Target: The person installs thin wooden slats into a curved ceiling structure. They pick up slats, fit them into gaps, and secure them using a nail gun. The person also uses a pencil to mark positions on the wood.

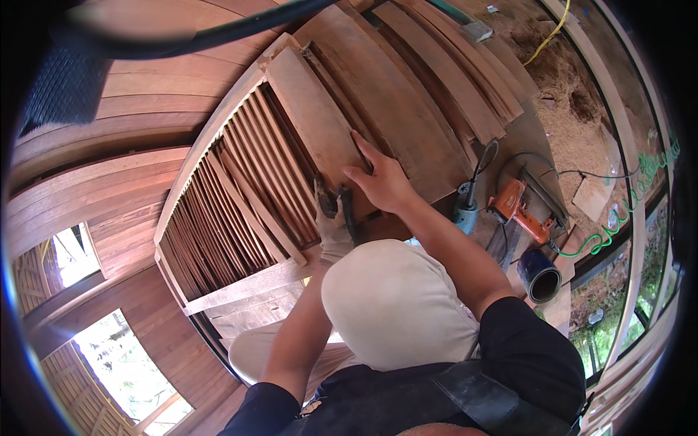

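A flat wooden board (313,109) lies lengthwise beside a row of thin wooden slats (254,152) set in a wooden frame (218,131). My left hand (336,225), in a light glove with dark fingers, grips the board's near end. Bare, my right hand (384,182) holds the board's right edge, thumb on top and index finger stretched along it; its other fingers are mostly hidden. Two loose strips (247,196) lie across the slats. My bent knee (396,305), in pale trousers, rises between my forearms.
More wide boards (385,94) lie to the right. Near them are a teal power tool (469,211), an orange tool (515,207) with a green coiled hose (603,236), and a dark blue can (539,276). Sawdust (574,94) covers ground beyond. A dark cable (218,35) crosses the top.
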Tool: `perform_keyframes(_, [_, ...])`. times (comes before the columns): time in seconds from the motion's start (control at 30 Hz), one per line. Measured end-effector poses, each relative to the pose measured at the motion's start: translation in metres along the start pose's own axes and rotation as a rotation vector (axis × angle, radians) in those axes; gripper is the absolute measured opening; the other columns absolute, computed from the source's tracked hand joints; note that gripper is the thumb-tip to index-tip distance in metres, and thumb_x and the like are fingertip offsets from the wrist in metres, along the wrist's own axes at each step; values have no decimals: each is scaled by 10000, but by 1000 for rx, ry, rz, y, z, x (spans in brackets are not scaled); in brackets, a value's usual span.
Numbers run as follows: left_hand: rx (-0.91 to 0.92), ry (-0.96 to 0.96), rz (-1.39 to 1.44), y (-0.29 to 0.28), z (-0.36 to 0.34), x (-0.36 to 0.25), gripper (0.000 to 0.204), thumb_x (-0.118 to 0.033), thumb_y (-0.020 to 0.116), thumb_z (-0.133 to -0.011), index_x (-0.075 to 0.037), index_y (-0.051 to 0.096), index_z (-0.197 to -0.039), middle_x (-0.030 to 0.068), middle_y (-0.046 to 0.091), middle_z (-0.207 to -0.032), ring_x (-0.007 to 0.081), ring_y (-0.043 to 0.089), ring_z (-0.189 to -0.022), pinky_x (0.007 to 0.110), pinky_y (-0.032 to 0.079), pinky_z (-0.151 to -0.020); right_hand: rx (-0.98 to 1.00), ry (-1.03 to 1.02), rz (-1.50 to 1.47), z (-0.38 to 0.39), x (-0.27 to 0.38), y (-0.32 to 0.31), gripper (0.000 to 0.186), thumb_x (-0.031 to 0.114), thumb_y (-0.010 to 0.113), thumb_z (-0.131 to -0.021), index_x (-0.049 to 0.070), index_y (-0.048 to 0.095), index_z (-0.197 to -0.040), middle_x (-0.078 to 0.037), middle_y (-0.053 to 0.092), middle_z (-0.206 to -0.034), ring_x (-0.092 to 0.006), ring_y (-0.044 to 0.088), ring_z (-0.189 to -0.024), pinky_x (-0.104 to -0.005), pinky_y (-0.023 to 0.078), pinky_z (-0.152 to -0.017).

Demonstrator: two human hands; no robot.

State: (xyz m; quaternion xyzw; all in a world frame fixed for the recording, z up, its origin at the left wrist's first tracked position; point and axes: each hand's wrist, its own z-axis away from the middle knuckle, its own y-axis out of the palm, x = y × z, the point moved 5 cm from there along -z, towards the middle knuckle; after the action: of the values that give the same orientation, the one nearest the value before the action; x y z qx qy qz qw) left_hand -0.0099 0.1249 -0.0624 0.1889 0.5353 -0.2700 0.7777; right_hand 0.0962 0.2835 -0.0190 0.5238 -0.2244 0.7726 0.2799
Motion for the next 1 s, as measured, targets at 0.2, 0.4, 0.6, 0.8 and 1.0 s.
perform_keyframes(0.2, [22, 23, -57, -2, 1, 1, 665, -132, 655, -1019, 1, 336, -1588, 115, 467, -1539, 177, 490, -1345, 296, 404, -1127, -70, -103, -54, -4, -11, 1, 756, 290, 716, -920, 119, 395, -1583, -287, 643, -1311, -425, 628, -1222, -419, 485, -1047])
perform_keyframes(0.4, [52, 43, -94, 3, 1, -8, 673, -118, 644, -1021, 8, 313, -1593, 132, 476, -1525, 193, 493, -1352, 297, 406, -1127, -84, -129, -74, -4, -13, 2, 759, 303, 719, -918, 117, 398, -1580, -288, 635, -1327, -418, 617, -1248, -419, 480, -1056])
perform_keyframes(0.6, [143, 149, -18, 6, -1, -16, 667, -86, 634, -1023, -27, 300, -1597, 125, 511, -1473, 184, 538, -1303, 300, 477, -1090, -93, -167, -10, -8, -10, -1, 741, 300, 707, -930, 113, 406, -1580, -262, 661, -1302, -370, 670, -1163, -375, 495, -1016])
perform_keyframes(0.8, [-3, -359, 83, 17, 12, -35, 562, -206, 649, -1038, -142, 400, -1537, 50, 596, -1379, 179, 583, -1281, 391, 582, -955, -269, -73, -169, 40, -57, -58, 552, 231, 737, -932, 48, 572, -1427, -153, 687, -1122, -191, 648, -971, -290, 506, -847])
perform_keyframes(1.0, [199, -71, -131, -10, 4, -11, 438, -245, 646, -1033, -123, 534, -1439, 51, 625, -1317, 159, 580, -1258, 347, 554, -962, -125, -227, 143, 124, -59, -43, 520, 117, 797, -787, 32, 648, -1278, -158, 652, -1169, -289, 687, -960, -369, 570, -832])
